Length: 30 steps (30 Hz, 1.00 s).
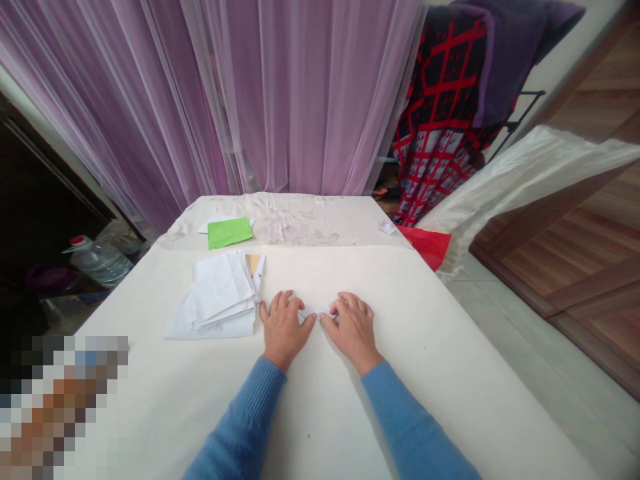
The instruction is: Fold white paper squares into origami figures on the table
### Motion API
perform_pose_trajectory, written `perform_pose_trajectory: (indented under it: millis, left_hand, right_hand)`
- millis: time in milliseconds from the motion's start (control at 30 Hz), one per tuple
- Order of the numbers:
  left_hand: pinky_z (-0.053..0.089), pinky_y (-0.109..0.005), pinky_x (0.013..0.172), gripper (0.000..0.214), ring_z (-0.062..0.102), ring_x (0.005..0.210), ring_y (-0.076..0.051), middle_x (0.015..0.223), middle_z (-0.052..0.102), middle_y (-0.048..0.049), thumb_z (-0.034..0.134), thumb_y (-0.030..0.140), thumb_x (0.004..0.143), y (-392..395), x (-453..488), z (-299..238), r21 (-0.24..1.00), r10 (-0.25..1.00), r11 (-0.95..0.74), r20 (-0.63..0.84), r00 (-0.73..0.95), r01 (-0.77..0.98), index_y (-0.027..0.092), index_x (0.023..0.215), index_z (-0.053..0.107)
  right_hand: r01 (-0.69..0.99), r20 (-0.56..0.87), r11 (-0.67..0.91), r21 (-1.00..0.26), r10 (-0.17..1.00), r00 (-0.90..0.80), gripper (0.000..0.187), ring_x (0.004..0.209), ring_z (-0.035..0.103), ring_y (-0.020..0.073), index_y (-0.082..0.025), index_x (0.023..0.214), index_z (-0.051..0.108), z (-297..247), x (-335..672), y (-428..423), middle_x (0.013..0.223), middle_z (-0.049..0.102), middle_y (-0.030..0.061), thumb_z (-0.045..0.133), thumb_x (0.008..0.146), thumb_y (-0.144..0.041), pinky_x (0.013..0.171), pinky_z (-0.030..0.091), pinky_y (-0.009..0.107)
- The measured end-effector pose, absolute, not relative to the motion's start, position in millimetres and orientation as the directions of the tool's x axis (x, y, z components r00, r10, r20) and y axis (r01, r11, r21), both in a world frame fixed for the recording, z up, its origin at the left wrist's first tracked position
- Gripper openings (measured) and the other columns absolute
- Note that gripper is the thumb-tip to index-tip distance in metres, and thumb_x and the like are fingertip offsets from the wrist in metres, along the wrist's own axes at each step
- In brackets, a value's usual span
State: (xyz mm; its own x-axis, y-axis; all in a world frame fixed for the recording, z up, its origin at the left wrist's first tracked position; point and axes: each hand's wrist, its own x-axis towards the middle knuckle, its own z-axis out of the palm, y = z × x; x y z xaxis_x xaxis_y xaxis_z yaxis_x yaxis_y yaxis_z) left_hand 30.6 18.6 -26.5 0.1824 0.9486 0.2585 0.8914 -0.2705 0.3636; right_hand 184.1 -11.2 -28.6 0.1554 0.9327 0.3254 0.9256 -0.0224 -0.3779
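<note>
A small piece of folded white paper (317,311) lies on the white table in front of me, mostly covered by my fingers. My left hand (287,332) grips its left end, the thumb pointing inward and the fingers bent over it. At the right end, my right hand (354,331) holds it the same way, thumb and curled fingertips on the paper. Both thumbs nearly meet at the paper's near edge. Just left of my left hand sits a loose stack of white paper sheets (223,288), with a yellowish piece (254,265) poking out at its right side.
Farther back lies a green sheet of paper (229,232) over a white one. A crumpled white scrap (387,227) is near the far right corner. Purple curtains (310,100) hang behind the table (400,400). A red bag (428,247) shows beyond the right edge.
</note>
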Motion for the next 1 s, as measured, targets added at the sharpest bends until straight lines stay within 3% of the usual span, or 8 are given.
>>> perform_pose_trajectory:
  millis: [200, 600, 1000]
  left_hand:
    - [0.022, -0.066, 0.108, 0.015, 0.043, 0.132, -0.032, 0.132, 0.058, -0.0099, 0.063, 0.034, 0.082, 19, 31, -26, 0.366, 0.947, -0.276, 0.26, 0.187, 0.889, 0.023, 0.092, 0.06]
    - [0.025, -0.065, 0.108, 0.011, 0.042, 0.134, -0.031, 0.135, 0.055, -0.0099, 0.058, 0.028, 0.085, 20, 29, -27, 0.328, 0.955, -0.265, 0.222, 0.199, 0.907, 0.023, 0.095, 0.058]
    - [0.024, -0.065, 0.109, 0.014, 0.041, 0.134, -0.03, 0.137, 0.054, -0.0096, 0.057, 0.025, 0.085, 21, 27, -27, 0.344, 0.959, -0.257, 0.208, 0.194, 0.903, 0.023, 0.098, 0.06]
  right_hand:
    - [0.916, 0.333, -0.049, -0.398, 0.923, 0.194, 0.021, 0.114, 0.049, 0.0259, -0.022, 0.077, 0.059, -28, 179, -9, 0.115, 0.061, 0.0102, 0.069, 0.078, -0.04, 0.098, 0.029, 0.043]
    - [0.871, 0.214, -0.092, -0.482, 0.952, 0.219, 0.003, 0.12, 0.047, 0.0237, -0.024, 0.079, 0.064, -29, 186, -8, 0.126, 0.058, 0.0065, 0.063, 0.081, -0.026, 0.103, 0.027, 0.045]
    - [0.857, 0.171, -0.093, -0.507, 0.964, 0.206, 0.014, 0.128, 0.042, 0.0217, -0.025, 0.08, 0.066, -32, 197, -9, 0.13, 0.059, 0.0005, 0.055, 0.082, -0.016, 0.105, 0.026, 0.045]
